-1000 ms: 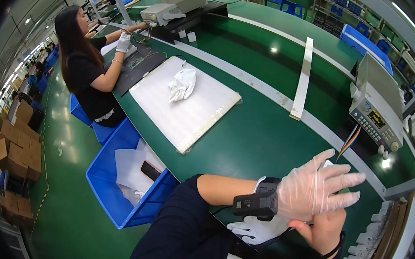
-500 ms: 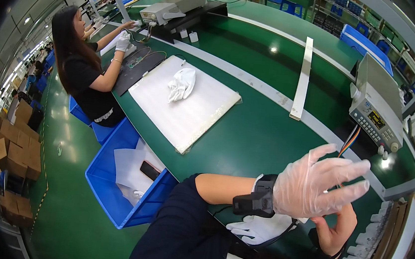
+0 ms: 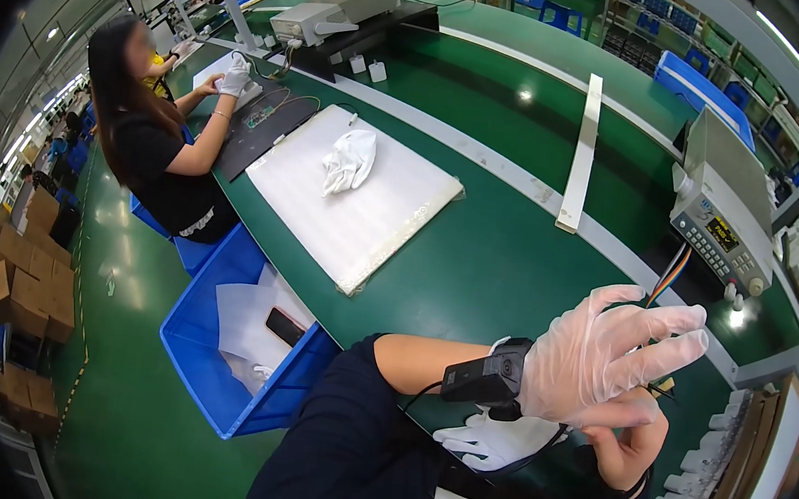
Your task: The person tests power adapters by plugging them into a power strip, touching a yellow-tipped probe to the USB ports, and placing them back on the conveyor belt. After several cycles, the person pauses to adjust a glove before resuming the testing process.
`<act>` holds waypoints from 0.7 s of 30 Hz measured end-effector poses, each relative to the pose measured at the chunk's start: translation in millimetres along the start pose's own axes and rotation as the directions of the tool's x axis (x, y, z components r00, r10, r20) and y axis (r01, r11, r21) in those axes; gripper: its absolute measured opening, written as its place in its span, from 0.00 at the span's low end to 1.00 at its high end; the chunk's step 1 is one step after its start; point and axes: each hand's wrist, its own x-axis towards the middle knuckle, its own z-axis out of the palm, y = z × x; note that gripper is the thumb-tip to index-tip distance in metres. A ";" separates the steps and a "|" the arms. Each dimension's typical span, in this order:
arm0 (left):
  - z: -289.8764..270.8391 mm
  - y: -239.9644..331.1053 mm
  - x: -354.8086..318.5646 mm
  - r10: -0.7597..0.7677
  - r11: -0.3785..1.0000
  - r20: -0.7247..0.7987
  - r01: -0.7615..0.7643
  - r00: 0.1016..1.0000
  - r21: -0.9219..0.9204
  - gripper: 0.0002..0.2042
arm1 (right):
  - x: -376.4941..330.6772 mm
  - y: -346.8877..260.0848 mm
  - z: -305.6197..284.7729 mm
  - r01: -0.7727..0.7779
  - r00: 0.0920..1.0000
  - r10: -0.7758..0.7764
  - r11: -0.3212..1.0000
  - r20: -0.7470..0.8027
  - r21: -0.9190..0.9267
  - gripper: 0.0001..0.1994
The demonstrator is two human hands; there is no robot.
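Observation:
My left hand (image 3: 610,361), in a thin translucent glove, is raised over the bench's right end with its fingers spread. A black device (image 3: 485,378) is strapped round its wrist. My right hand (image 3: 622,439) is bare and lies partly behind it. Its thumb and fingers are bent together at the gloved hand's lower side; what they pinch is hidden. A white fabric glove (image 3: 501,439) lies on the bench below my left wrist. Past my left fingers, a colourful ribbon of wires (image 3: 671,276) hangs from a bench instrument (image 3: 724,228) with a lit screen.
A white foam sheet (image 3: 326,214) carries a crumpled white glove (image 3: 349,162). A blue bin (image 3: 201,365) at the bench edge holds a phone (image 3: 284,326) and white sheets. White adapter-like pieces (image 3: 685,484) line the right side. A co-worker (image 3: 156,130) sits at the left; a metal bar (image 3: 580,156) spans the bench.
Both my hands have shifted slightly left and down, the left wrist turning a little. The co-worker's far hand has drawn back from the instrument toward the other hand.

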 end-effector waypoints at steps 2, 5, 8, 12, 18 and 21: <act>0.3 -1.1 0.1 -0.004 1.000 0.009 0.004 1.000 0.002 0.34 | 0.6 3.7 0.7 0.046 0.999 -0.046 0.998 -0.001 -0.042 0.19; 0.8 -4.2 2.0 0.017 0.999 -0.031 -0.016 0.999 0.031 0.33 | -2.4 -2.3 -2.2 -0.125 0.986 0.133 0.989 -0.104 0.079 0.22; 2.0 -1.3 1.3 0.049 0.997 -0.053 -0.045 0.997 0.069 0.31 | -10.4 3.9 -1.0 -0.167 0.950 0.190 0.980 -0.247 0.112 0.25; 6.6 -1.5 1.7 0.185 0.949 -0.060 -0.162 0.981 0.271 0.27 | -7.9 1.9 -2.4 -0.114 0.919 0.071 0.989 -0.387 -0.090 0.29; 4.2 -2.2 6.5 0.208 0.903 -0.067 -0.165 0.976 0.397 0.25 | 9.9 -9.8 -15.0 -0.102 0.990 0.056 0.919 -0.130 -0.381 0.20; 3.3 -2.2 7.2 0.137 0.915 -0.028 -0.116 0.990 0.387 0.25 | 10.7 -9.1 -17.8 -0.012 0.994 -0.036 0.895 -0.098 -0.447 0.17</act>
